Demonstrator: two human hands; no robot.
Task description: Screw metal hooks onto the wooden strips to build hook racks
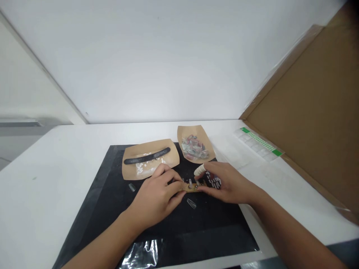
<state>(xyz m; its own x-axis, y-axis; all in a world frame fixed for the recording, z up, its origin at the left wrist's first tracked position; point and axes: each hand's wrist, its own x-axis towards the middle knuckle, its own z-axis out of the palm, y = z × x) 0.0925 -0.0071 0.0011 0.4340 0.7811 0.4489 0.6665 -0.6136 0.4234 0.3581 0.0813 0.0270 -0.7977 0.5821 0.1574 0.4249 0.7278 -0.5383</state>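
Golden-brown narrow strip (192, 188), with small clear nail-shaped tips (190, 183) standing on it, lies between the two hands, just above a glossy black mat. The left hand (157, 194) is closed on its left end, thumb and fingers pinched together. The right hand (224, 183), with a cream-coloured cover (200, 170) on one finger, is partly curled at the strip's right part, thumb along the near edge; whether it grips one of the standing tips I cannot tell.

Beside and partly behind the right hand's fingers, small white pieces (215, 182) lie in a group. Nearer than the strip, between the hands, one loose clear tip (191, 203) rests on the black mat (196, 231); another loose tip (132, 187) lies left of the left hand.

Just beyond the left hand sits a tan paper tray (129, 172) holding a curved black file (147, 156) over white bits. Beyond the right hand, a second tan tray (190, 130) holds a heap of clear and reddish pieces (195, 148). Farther right, a clear plastic pack with a green label (260, 142) lies on the white desk (75, 160), beside a brown cardboard panel (314, 93).
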